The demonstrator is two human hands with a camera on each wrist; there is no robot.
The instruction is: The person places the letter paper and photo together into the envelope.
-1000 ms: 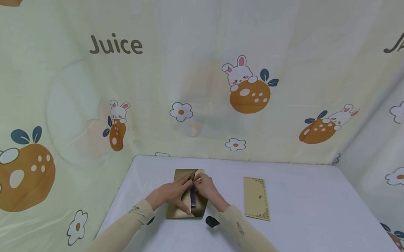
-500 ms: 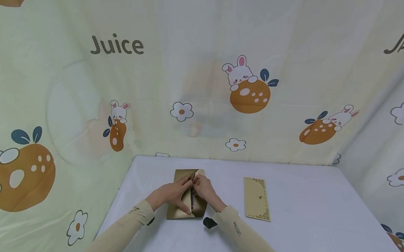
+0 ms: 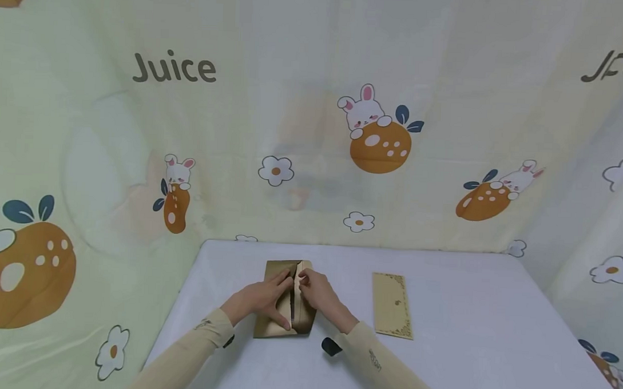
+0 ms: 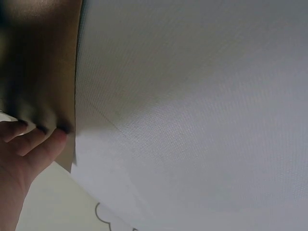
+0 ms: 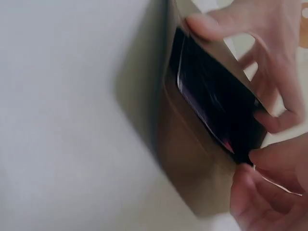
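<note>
A gold-brown paper envelope (image 3: pixel 273 329) lies on the table, with its opening running lengthwise between my hands. My left hand (image 3: pixel 260 298) rests on its left half, thumb and fingers spread along the opening. In the right wrist view, a dark glossy flat item (image 5: pixel 211 96) shows inside the parted opening; its kind is unclear. My right hand (image 3: pixel 319 291) is at the opening's right edge, fingers curled. Its thumb and finger meet at the envelope edge in the right wrist view, seeming to pinch it. Fingertips (image 4: pixel 57 137) of my left hand press the paper in the left wrist view.
To the right lies a flat beige card or envelope (image 3: pixel 392 306) with an ornate border. Both lie on a white-covered table (image 3: pixel 466 337). A printed curtain (image 3: pixel 314 114) hangs behind and at the sides.
My right hand has shifted slightly along the opening, and the purple strip seen in it earlier no longer shows in the head view. My left hand stays on the envelope. The head view turned slightly.
</note>
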